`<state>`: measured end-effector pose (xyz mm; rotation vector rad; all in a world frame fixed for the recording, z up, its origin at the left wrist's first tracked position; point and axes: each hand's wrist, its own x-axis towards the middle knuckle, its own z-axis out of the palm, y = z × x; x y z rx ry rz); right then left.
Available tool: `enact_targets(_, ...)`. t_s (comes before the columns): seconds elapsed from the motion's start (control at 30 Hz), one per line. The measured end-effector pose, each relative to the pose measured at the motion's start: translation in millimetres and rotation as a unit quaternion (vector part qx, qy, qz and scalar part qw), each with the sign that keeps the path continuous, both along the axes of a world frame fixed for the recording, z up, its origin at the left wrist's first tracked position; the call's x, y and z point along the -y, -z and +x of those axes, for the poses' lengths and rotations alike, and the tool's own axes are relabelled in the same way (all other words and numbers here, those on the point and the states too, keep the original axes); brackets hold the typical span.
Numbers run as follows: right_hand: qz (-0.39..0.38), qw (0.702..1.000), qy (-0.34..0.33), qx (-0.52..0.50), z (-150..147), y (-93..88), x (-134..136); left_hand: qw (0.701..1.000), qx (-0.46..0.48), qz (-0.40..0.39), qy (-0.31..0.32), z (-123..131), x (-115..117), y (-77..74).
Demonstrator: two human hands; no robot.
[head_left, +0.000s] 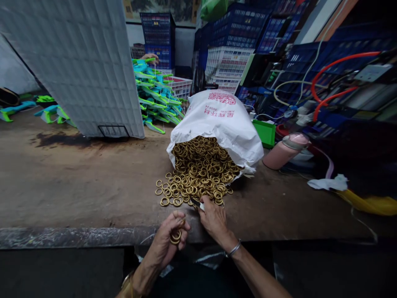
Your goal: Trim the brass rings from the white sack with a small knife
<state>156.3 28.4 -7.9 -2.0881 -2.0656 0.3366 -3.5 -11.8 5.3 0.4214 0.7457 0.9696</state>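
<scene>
At the table's front edge, my left hand [173, 234] is curled around a few brass-coloured rings [175, 237]. To its right, my right hand [214, 215] grips a small knife-like tool [196, 202] with a dark pointed tip and a white part by the fingers. The tip reaches the near edge of a heap of loose rings [194, 180]. These rings spill from the open mouth of a white sack [217, 120] lying on its side with red printing. The exact kind of tool is hard to make out.
A tall grey ribbed panel [93, 70] stands on the wooden table [93, 178] at left. Behind it are stacked turquoise-and-green pieces [158, 95] and another person's hand [150, 57]. A pink bottle [287, 151], green tray [265, 133] and red hoses [338, 66] are at right.
</scene>
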Motion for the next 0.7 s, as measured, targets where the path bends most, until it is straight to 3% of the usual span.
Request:
enact_targets(0.2, 0.030, 0.999, -0.006, -0.035, 1.5, -0.8, -1.6, 0.997, 0.046, -0.059, 0.008, -1.6, -3.1, 2.9)
enact_targets(0.33, 0.044, 0.991, -0.028, -0.125, 6.7, -0.7, -0.4, 0.998, 0.031, -0.059, -0.005, 4.2, -8.6, 4.4)
enact_targets(0.5, 0.040, 0.966, -0.075, -0.243, 7.5, -9.9, 5.2, 0.989, -0.136, 0.031, -0.037, 11.9, -15.0, 7.1)
enact_targets(0.6, 0.036, 0.951, -0.117, -0.285, 3.4, -17.0, 8.9, 0.969, -0.232, 0.080, -0.004, 14.2, -17.2, 3.3)
enact_targets(0.7, 0.025, 0.938, -0.129, -0.321, -2.0, -22.0, 11.0, 0.961, -0.251, 0.110, 0.023, 15.1, -18.1, -1.3)
